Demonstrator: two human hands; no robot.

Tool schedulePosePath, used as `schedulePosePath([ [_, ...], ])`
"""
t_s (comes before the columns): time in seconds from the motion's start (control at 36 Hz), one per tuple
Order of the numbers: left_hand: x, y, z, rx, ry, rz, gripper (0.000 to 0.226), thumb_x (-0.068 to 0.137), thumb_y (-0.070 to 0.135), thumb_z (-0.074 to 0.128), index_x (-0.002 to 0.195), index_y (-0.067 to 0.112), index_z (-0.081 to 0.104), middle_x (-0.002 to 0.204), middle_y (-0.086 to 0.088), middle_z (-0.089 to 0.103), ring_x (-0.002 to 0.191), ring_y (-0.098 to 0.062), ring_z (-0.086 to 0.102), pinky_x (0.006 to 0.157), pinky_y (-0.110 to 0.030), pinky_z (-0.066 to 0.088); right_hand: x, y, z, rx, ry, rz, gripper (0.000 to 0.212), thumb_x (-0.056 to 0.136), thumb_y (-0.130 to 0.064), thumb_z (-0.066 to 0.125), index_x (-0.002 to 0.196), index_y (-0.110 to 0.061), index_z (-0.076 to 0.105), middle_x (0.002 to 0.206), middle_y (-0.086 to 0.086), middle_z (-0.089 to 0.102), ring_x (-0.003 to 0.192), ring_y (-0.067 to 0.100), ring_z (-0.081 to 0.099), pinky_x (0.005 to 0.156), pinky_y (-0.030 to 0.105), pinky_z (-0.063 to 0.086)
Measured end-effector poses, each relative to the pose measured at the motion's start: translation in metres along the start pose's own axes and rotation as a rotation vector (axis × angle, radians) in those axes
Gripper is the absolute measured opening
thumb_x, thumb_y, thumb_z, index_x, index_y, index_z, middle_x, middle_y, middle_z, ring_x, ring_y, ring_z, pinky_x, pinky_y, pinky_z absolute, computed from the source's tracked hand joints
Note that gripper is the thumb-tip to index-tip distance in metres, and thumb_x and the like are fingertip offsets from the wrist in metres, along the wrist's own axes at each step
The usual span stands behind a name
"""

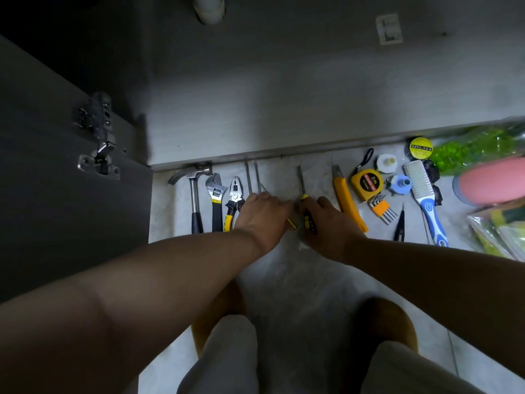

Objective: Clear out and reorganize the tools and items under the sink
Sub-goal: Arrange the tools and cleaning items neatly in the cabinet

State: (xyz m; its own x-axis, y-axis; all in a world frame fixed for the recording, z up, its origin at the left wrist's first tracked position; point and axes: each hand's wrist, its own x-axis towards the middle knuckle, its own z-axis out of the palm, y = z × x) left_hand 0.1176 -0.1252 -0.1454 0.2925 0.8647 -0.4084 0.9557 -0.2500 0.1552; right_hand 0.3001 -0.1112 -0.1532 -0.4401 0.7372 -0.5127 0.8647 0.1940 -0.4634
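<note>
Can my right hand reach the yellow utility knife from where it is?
Probably yes: the utility knife lies right beside the right hand with nothing between, but its fingers hold a screwdriver.

Steel door hinge, white drainpipe (cropped above); wall label

My one view, a wide-angle camera worn on the head, looks forward and steeply down from close range onto the floor and into the open cabinet beyond.

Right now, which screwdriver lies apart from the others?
The screwdriver under the right hand; the other two lie side by side under the left hand.
</note>
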Motion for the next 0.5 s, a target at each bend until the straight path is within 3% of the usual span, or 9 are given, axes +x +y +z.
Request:
schedulePosePath([
  [0.11, 0.001, 0.001, 0.001, -0.168, 0.018, -0.08, 0.022, 0.09, 0.026, 0.06, 0.111, 0.024, 0.066, 0.101, -0.006, 0.071, 0.1, -0.029, 0.066, 0.082, -0.035, 0.046, 0.001, -0.002, 0.0, 0.003, -0.014, -0.004, 0.053, 0.092, -0.035, 0.062, 0.135, -0.033, 0.033, 0.131, 0.003, 0.043, 0.085, 0.019, 0.058, 0.063, 0.026, 0.043],
  [0.19, -0.003, -0.006, 0.002, -0.343, 0.023, -0.155, 0.019, 0.087, 0.034, 0.067, 0.104, 0.025, 0.067, 0.101, -0.005, 0.07, 0.096, -0.027, 0.066, 0.078, -0.035, 0.053, 0.003, -0.005, -0.002, 0.004, -0.034, -0.015, 0.054, 0.093, -0.031, 0.061, 0.139, -0.03, 0.034, 0.135, 0.005, 0.041, 0.095, 0.027, 0.063, 0.065, 0.029, 0.046],
  [0.31, -0.012, -0.019, -0.001, -0.606, 0.071, -0.279, 0.012, 0.081, 0.031, 0.074, 0.088, 0.033, 0.065, 0.079, 0.009, 0.07, 0.076, -0.012, 0.069, 0.072, -0.035, 0.058, 0.008, -0.016, -0.003, 0.056, -0.033, -0.047, 0.049, 0.092, -0.021, 0.06, 0.137, -0.022, 0.042, 0.131, 0.008, 0.043, 0.096, 0.033, 0.063, 0.075, 0.039, 0.054],
  [0.5, -0.029, -0.035, -0.008, -0.852, 0.153, -0.314, 0.016, 0.084, 0.011, 0.071, 0.092, 0.024, 0.068, 0.078, 0.001, 0.067, 0.073, -0.019, 0.066, 0.074, -0.038, 0.058, 0.017, -0.05, 0.004, 0.15, -0.01, -0.08, 0.035, 0.088, -0.013, 0.059, 0.122, -0.019, 0.055, 0.121, 0.007, 0.047, 0.092, 0.034, 0.061, 0.081, 0.038, 0.052],
])
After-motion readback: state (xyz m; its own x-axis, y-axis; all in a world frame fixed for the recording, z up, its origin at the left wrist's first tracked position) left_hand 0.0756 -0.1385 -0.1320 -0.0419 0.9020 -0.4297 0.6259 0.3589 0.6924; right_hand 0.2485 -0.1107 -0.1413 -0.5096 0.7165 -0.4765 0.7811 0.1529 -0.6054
